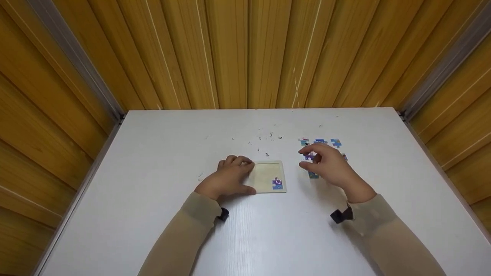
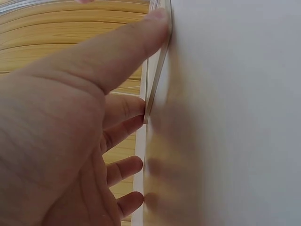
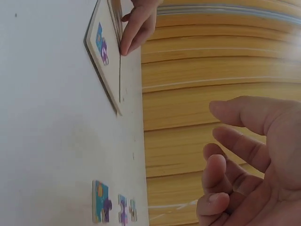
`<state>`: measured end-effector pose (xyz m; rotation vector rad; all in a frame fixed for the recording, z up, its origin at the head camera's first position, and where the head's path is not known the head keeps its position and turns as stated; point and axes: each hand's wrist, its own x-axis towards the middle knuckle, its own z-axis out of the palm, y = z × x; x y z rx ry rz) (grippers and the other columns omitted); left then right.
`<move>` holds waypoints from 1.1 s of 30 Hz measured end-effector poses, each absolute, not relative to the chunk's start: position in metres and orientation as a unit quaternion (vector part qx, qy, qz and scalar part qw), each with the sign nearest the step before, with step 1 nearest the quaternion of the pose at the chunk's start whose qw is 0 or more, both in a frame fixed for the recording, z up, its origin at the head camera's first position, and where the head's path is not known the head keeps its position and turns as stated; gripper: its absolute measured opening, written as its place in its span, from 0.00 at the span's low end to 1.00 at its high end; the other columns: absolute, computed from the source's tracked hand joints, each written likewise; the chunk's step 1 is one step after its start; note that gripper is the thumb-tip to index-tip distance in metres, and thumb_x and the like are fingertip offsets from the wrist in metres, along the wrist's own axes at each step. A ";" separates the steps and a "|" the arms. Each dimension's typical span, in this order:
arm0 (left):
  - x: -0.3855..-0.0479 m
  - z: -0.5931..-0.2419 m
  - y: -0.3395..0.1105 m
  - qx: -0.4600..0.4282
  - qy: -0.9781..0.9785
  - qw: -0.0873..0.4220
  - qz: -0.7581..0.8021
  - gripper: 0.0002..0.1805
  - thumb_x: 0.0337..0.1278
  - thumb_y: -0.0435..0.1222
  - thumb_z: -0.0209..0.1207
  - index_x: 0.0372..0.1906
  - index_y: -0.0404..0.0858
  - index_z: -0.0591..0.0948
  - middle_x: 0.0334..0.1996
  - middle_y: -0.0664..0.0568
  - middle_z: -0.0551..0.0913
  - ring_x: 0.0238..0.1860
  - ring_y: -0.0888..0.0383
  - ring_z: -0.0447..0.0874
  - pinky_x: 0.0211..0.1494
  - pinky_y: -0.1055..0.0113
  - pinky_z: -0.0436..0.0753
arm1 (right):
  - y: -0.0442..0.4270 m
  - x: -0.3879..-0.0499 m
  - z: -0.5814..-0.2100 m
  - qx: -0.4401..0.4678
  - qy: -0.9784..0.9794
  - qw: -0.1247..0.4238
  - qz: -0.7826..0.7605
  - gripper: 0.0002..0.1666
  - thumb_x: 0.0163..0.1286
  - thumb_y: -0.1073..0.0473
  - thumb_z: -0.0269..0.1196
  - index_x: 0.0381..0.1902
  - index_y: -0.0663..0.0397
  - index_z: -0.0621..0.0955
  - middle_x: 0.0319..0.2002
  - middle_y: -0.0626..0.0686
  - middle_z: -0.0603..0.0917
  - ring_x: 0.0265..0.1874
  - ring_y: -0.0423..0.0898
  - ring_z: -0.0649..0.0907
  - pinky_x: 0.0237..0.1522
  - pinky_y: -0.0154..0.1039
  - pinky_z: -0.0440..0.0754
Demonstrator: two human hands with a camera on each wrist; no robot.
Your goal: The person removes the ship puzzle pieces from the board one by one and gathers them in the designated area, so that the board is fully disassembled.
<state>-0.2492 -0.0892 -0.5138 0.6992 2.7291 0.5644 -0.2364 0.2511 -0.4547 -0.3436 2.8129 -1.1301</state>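
A shallow square puzzle tray (image 1: 265, 174) lies on the table, with one purple-and-blue jigsaw piece (image 1: 277, 185) in its near right corner. My left hand (image 1: 230, 178) holds the tray at its left side, thumb on the near edge and forefinger at the far left corner. In the left wrist view the thumb and fingertips touch the tray's edge (image 2: 158, 70). My right hand (image 1: 330, 165) hovers over loose jigsaw pieces (image 1: 313, 175) to the right of the tray. Its fingers are loosely bent, and the right wrist view shows nothing between them.
Several loose pieces lie in rows at the right, among them a blue one (image 1: 336, 142); my right hand partly hides others. Small dark crumbs (image 1: 267, 154) dot the white table (image 1: 165, 153) beyond the tray. Yellow wood-pattern walls (image 1: 264, 53) enclose the back and sides.
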 end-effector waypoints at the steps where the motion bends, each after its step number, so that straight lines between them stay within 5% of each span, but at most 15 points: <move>1: -0.249 -0.514 -0.089 0.241 0.942 0.133 0.193 0.51 0.65 0.58 0.79 0.88 0.49 0.71 0.86 0.53 0.69 0.88 0.43 0.59 0.91 0.41 0.59 | 0.246 -0.236 -0.454 -0.115 0.921 0.044 -0.369 0.24 0.78 0.53 0.75 0.68 0.49 0.88 0.61 0.60 0.87 0.47 0.52 0.78 0.38 0.34 0.80; 20: -0.249 -0.513 -0.090 0.222 0.944 0.142 0.199 0.50 0.63 0.60 0.76 0.88 0.54 0.72 0.86 0.58 0.69 0.89 0.46 0.57 0.91 0.41 0.61 | 0.199 -0.230 -0.483 -0.122 0.882 0.142 -0.433 0.32 0.75 0.51 0.77 0.72 0.52 0.85 0.68 0.59 0.85 0.44 0.49 0.79 0.42 0.40 0.79; 33: -0.251 -0.515 -0.091 0.234 0.943 0.136 0.194 0.49 0.66 0.60 0.75 0.88 0.54 0.72 0.86 0.58 0.69 0.89 0.45 0.57 0.91 0.41 0.59 | 0.190 -0.227 -0.501 -0.127 0.891 0.145 -0.412 0.34 0.75 0.59 0.76 0.77 0.52 0.82 0.78 0.58 0.77 0.37 0.45 0.83 0.35 0.36 0.83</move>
